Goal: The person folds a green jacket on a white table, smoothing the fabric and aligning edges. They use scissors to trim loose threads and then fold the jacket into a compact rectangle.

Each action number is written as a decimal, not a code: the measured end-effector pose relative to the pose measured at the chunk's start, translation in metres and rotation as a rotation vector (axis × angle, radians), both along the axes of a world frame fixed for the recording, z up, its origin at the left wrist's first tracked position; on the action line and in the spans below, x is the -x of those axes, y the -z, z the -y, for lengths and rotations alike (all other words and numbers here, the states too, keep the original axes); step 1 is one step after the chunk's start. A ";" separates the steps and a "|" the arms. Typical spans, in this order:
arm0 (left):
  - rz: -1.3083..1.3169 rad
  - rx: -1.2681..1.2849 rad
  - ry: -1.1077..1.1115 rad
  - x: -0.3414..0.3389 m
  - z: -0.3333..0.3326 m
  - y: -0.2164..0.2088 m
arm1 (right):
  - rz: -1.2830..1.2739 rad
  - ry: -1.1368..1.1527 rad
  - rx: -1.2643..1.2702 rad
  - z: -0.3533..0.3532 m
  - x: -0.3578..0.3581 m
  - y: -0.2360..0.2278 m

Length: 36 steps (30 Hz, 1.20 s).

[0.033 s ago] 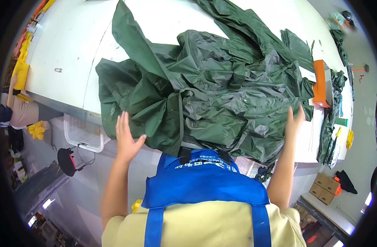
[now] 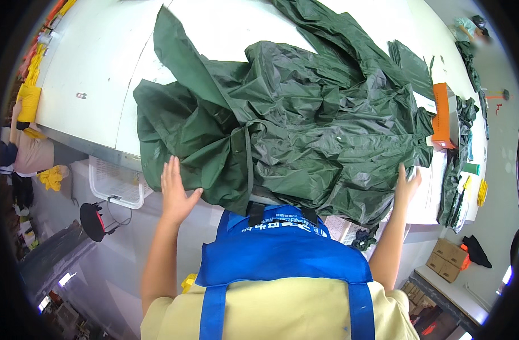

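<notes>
A dark green raincoat (image 2: 304, 124) of thin, shiny fabric lies crumpled across the white table (image 2: 95, 73), its near edge hanging over the front. One sleeve-like piece stretches to the far left and another long piece runs toward the back. On the coat's near left corner rests my left hand (image 2: 177, 192), open, fingers stretched and thumb apart. At the near right end is my right hand (image 2: 406, 184), its thumb and fingers apart beside the fabric edge; I see nothing held in it.
An orange box (image 2: 441, 116) stands right of the coat, near folded dark green pieces (image 2: 411, 65). A white plastic basket (image 2: 116, 184) sits below the table edge at left. Another person's hand (image 2: 17, 110) is beside yellow fabric (image 2: 28, 102) at far left. Cardboard boxes (image 2: 446, 260) stand lower right.
My right hand has drawn back toward me a little along the coat's right end. My left hand and the raincoat look almost the same.
</notes>
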<state>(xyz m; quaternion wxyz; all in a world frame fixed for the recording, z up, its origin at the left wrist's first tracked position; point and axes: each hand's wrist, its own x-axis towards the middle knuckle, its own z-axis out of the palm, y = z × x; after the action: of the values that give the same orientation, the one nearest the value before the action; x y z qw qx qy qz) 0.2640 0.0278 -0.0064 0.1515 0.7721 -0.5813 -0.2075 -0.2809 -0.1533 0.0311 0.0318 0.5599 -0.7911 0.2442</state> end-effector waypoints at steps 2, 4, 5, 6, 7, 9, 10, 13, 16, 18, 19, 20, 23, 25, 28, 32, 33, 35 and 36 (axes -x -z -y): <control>-0.014 -0.016 -0.011 -0.001 -0.001 0.014 | -0.144 0.365 -0.258 -0.093 0.096 0.039; 0.004 0.007 0.011 -0.005 0.009 0.028 | 0.462 0.370 -0.309 -0.148 0.141 0.072; 0.031 0.051 0.017 -0.007 0.013 0.031 | 0.633 0.504 -0.431 -0.147 0.126 0.063; 0.034 0.001 0.010 -0.012 0.015 0.030 | 0.802 0.637 -0.556 -0.147 0.109 0.054; 0.029 -0.052 0.012 -0.016 0.019 0.028 | 0.865 0.641 -0.460 -0.146 0.095 0.048; 0.009 -0.100 0.039 -0.019 0.031 0.016 | 0.522 0.582 -0.206 -0.148 0.122 0.073; 0.062 0.060 0.023 -0.016 0.037 0.008 | 0.354 0.547 -0.090 -0.148 0.130 0.086; -0.066 0.378 -0.046 0.010 0.048 -0.044 | 0.381 0.183 0.110 -0.087 0.053 0.036; -0.327 0.277 0.074 0.031 0.057 -0.045 | 0.398 0.088 0.034 -0.056 0.004 -0.001; -0.127 0.231 0.136 0.036 0.047 -0.027 | 0.220 0.178 -0.025 -0.055 0.012 0.005; 0.014 0.176 0.108 0.037 0.036 -0.017 | 0.117 0.282 -0.039 -0.064 0.041 0.024; 0.153 0.124 0.086 0.037 0.028 -0.006 | 0.012 0.390 -0.049 -0.077 0.074 0.048; 0.135 -0.009 0.068 0.004 0.010 0.034 | 0.601 0.528 -0.261 -0.117 0.126 0.080; 0.001 -0.301 0.065 -0.019 0.035 0.016 | 0.909 0.552 -0.222 -0.115 0.135 0.056; -0.453 -0.458 -0.088 -0.061 0.071 -0.074 | 0.942 0.549 0.076 -0.105 0.170 0.010; -1.270 0.073 -0.035 -0.133 0.094 -0.129 | 0.839 0.689 -0.340 -0.093 0.181 0.019; -1.365 0.163 -0.121 -0.128 0.104 -0.132 | 0.962 0.701 -0.385 -0.098 0.179 0.032; -1.532 0.290 -0.298 -0.108 0.115 -0.120 | 1.217 0.650 -0.441 -0.102 0.150 0.047; -1.611 0.331 -0.365 -0.093 0.113 -0.117 | 1.357 0.601 -0.460 -0.115 0.146 0.060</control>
<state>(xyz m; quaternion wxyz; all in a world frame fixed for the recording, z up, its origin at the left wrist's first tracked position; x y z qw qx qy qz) 0.3567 -0.0855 0.1104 0.6625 0.4374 -0.1846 -0.5794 -0.4269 -0.0386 -0.0287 -0.5117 0.0419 -0.7860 0.3444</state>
